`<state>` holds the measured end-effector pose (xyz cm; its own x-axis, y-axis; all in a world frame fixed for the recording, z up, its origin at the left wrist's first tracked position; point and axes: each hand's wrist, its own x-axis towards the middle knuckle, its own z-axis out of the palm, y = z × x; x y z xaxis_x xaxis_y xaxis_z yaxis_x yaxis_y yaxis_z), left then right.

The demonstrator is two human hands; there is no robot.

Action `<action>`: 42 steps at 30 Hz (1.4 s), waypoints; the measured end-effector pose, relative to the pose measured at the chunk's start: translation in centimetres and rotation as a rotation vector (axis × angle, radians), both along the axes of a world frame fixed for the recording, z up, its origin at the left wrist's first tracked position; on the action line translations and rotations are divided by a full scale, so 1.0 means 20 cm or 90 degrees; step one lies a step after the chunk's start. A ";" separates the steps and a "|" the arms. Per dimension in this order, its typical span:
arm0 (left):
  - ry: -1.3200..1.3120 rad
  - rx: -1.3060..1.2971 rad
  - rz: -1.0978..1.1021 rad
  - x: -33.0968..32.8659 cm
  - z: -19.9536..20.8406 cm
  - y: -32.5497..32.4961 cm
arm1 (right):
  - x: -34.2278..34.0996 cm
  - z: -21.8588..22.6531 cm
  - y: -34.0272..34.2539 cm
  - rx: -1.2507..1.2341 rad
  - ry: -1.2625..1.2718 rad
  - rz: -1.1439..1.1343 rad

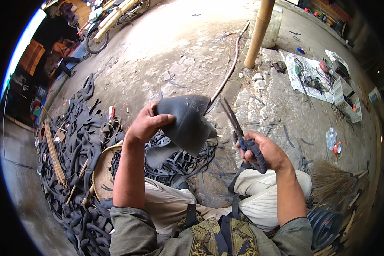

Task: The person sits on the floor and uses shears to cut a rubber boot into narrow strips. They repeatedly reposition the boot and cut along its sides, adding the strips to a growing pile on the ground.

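Note:
My left hand [145,125] grips a folded piece of black rubber inner tube [188,121] and holds it up in front of me. My right hand [260,150] is closed around the wrapped handles of a pair of scissors [234,120]. The scissor blades point up and left, their tips close to the right edge of the rubber piece. I sit on the ground with pale trousers, knees spread below both hands.
A heap of black rubber strips [79,141] and a woven flat basket [103,170] lie at my left. A wooden post [258,32] stands ahead, a broom [335,181] at right, tools on a white sheet [309,77], a bicycle [111,19] far left.

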<state>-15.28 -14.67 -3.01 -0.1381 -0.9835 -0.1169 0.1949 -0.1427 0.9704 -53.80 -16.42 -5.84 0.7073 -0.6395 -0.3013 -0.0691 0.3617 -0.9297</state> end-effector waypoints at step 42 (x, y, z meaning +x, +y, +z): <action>-0.081 0.055 -0.132 0.10 -0.04 0.10 | 0.30 0.02 0.13 -0.119 0.144 0.172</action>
